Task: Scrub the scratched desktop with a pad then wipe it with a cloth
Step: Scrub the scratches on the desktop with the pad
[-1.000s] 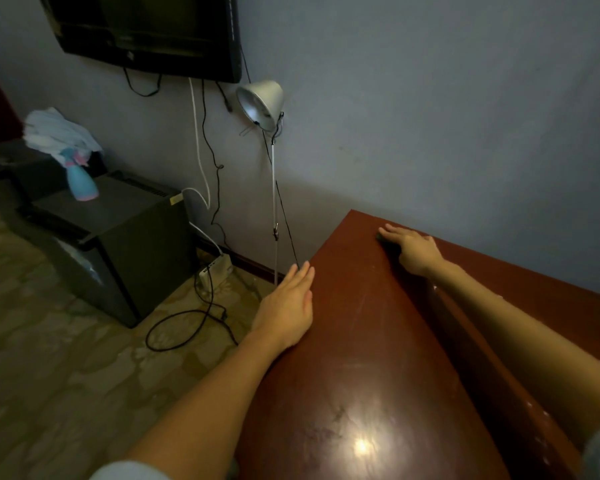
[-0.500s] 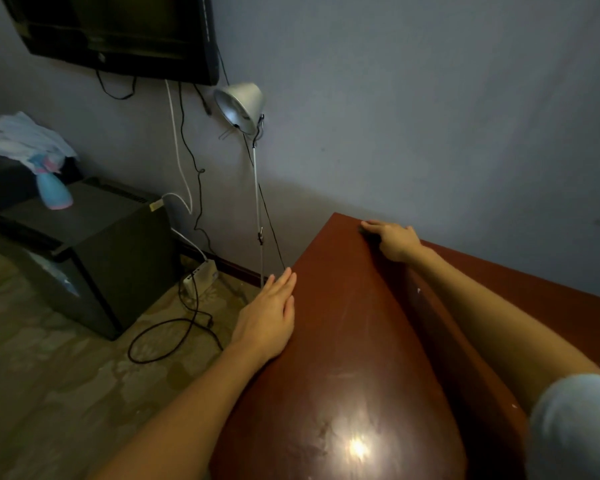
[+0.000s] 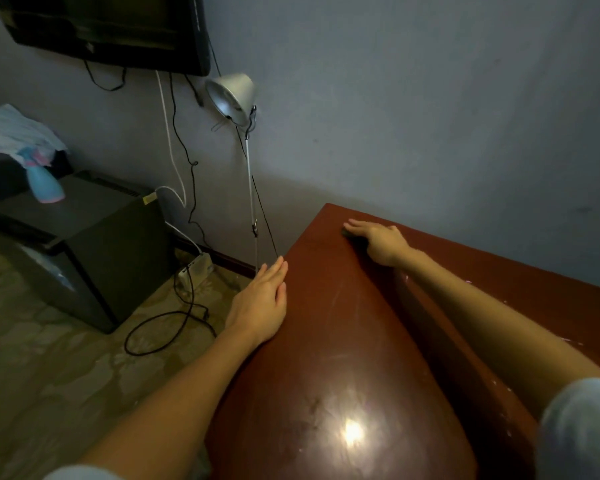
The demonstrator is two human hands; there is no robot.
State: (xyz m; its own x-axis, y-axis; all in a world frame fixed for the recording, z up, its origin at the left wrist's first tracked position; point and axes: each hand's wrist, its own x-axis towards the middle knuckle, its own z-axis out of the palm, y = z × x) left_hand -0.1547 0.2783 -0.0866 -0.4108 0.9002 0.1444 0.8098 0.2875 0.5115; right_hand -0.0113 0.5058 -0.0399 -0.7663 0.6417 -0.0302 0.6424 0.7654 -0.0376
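Where the right hand [image 3: 378, 242] presses flat with straight fingers, a dark pad [image 3: 350, 233] shows as a thin edge under its fingertips, at the far corner of the glossy red-brown table [image 3: 326, 358]. Pale scratches [image 3: 340, 296] run between the hands. The left hand [image 3: 260, 306] lies open, flat on the table's left edge. A white cloth [image 3: 14, 129] lies well to its left.
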